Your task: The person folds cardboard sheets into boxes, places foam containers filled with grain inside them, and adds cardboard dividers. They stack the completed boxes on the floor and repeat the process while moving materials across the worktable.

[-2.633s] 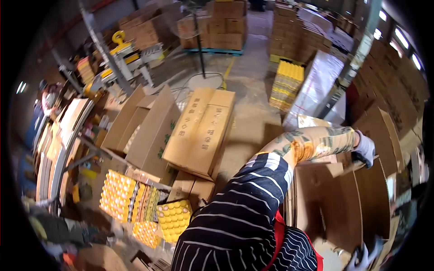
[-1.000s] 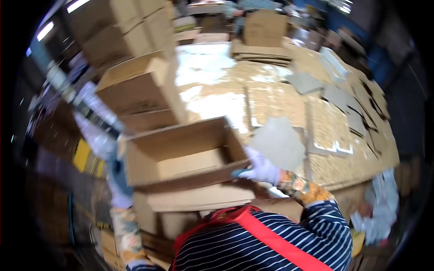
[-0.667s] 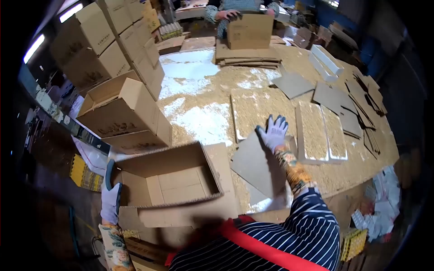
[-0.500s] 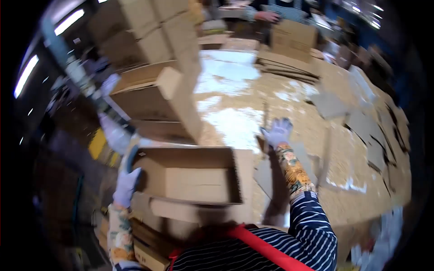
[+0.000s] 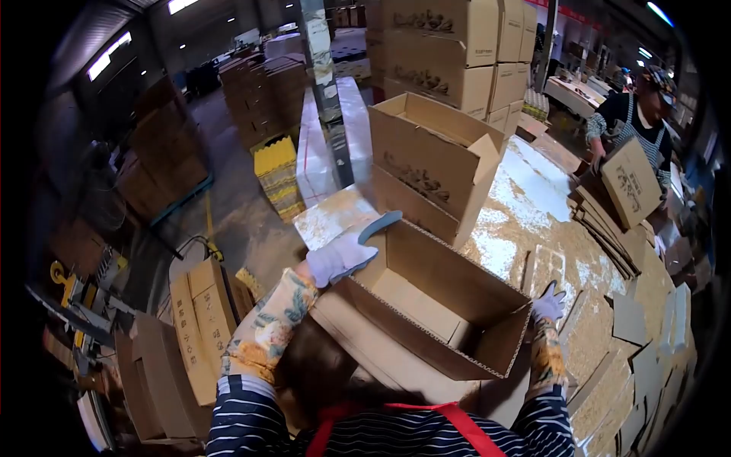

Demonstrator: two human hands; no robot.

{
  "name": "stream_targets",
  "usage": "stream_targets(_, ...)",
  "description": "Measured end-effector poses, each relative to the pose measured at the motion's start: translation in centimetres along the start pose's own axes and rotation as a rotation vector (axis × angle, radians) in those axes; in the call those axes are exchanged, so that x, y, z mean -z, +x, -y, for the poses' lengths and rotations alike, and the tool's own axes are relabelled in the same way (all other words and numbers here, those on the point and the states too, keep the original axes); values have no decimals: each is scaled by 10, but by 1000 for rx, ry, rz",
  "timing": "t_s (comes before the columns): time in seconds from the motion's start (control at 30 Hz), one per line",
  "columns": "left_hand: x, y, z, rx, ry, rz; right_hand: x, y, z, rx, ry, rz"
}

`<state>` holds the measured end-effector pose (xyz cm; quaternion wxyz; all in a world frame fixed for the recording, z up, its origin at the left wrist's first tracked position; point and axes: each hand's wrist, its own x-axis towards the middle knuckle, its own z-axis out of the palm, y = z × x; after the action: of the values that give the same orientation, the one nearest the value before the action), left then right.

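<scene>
An open cardboard box point(image 5: 434, 293) stands in front of me, its inside bare. My left hand point(image 5: 343, 255), in a pale glove with blue-grey fingertips, grips the box's left end wall, fingers over the top edge. My right hand point(image 5: 548, 303), gloved too, is just beyond the box's right end with its fingers spread and nothing in it, over the worktable point(image 5: 601, 343). Behind the box stands another open carton point(image 5: 426, 160) with a printed pattern, on top of more cardboard.
Stacked printed cartons point(image 5: 449, 61) rise at the back. A co-worker point(image 5: 640, 126) at the right holds a flat printed carton point(image 5: 630, 183) beside a cardboard pile point(image 5: 605, 228). Cardboard pieces point(image 5: 629, 318) lie on the table. Upright cartons point(image 5: 205, 327) and yellow trays point(image 5: 278, 171) are at the left.
The view has swung to the left, showing more floor and stacks. My left hand stays on the box, which now appears turned. My right hand remains spread, now near the box's right end.
</scene>
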<state>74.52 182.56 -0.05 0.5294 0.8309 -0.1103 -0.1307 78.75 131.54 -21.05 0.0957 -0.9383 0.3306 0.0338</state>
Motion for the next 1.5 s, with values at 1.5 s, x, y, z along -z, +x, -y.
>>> stream_targets(1.5,-9,59,114,-461,188,-119,249,-258,142,1151,360,584)
